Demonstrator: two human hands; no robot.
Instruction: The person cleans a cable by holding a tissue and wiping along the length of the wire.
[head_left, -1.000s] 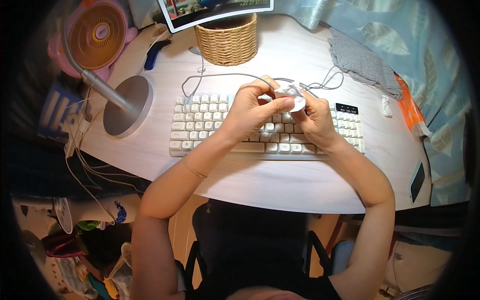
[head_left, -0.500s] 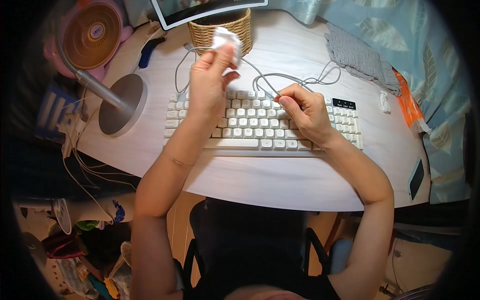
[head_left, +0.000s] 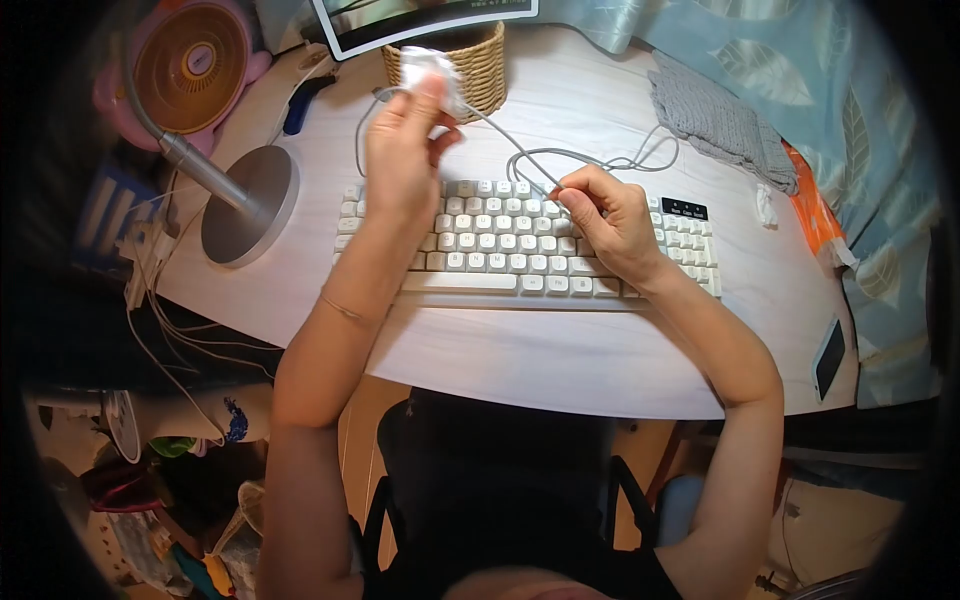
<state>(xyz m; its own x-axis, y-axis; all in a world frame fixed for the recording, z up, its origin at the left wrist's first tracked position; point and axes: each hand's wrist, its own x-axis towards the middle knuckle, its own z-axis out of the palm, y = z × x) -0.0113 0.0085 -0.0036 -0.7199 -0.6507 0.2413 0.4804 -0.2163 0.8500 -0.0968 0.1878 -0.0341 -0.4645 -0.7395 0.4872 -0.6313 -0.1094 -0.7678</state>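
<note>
My left hand [head_left: 405,140] is raised in front of the wicker basket [head_left: 482,75], its fingers closed on a crumpled white tissue [head_left: 428,72], slightly blurred. Over the right part of the keyboard [head_left: 500,245], my right hand [head_left: 608,215] pinches a grey cable [head_left: 515,140] between thumb and fingers. That cable runs taut from the right hand up to the tissue in the left hand, and loops of it lie on the desk behind the keyboard. The stretch of cable inside the tissue is hidden.
At the left are a lamp with a round base [head_left: 250,207], a pink fan heater [head_left: 200,62] and a dark blue object [head_left: 303,103]. A monitor [head_left: 430,20] stands at the back. To the right lie a grey knitted cloth [head_left: 722,125], a tissue scrap [head_left: 766,206] and a phone [head_left: 829,360].
The hands, together at the tissue a second ago, are now apart. My left hand has moved left and up with the tissue. My right hand has taken hold of the cable.
</note>
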